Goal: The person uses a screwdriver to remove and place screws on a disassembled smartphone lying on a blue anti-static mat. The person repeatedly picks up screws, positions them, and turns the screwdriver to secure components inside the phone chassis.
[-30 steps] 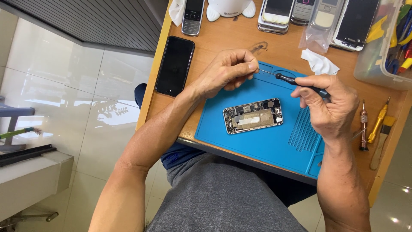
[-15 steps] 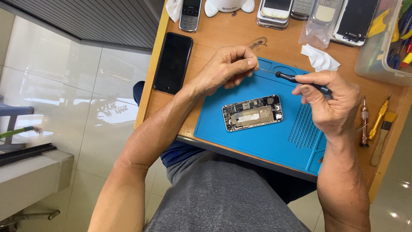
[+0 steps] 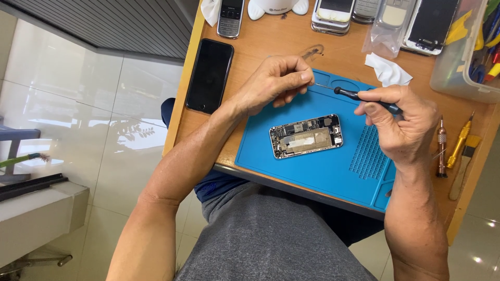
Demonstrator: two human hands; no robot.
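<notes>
Head view: the right hand (image 3: 403, 127) is gripping a black-handled screwdriver (image 3: 364, 98), fingers curled round the handle, with the thin shaft pointing left toward the left hand (image 3: 273, 83). The left hand is resting at the upper left edge of the blue mat (image 3: 323, 177), its fingers curled and pressed against the thumb right at the screwdriver tip; whether anything is being pinched between them cannot be told. The opened phone (image 3: 306, 136), its back off and circuit boards showing, is lying on the mat between and just below the two hands, touching neither. The mat is lying on the wooden counter (image 3: 260, 47). A black phone (image 3: 210, 75) is lying face up on the counter, left of the left hand. A white cloth (image 3: 386, 70) is sitting just above the right hand. Two more screwdrivers, one copper (image 3: 441, 148) and one yellow (image 3: 460, 141), are lying on the counter right of the mat. A keypad phone (image 3: 229, 18), several other phones (image 3: 333, 15) and a clear bin (image 3: 466, 57) of tools are lining the far edge.
</notes>
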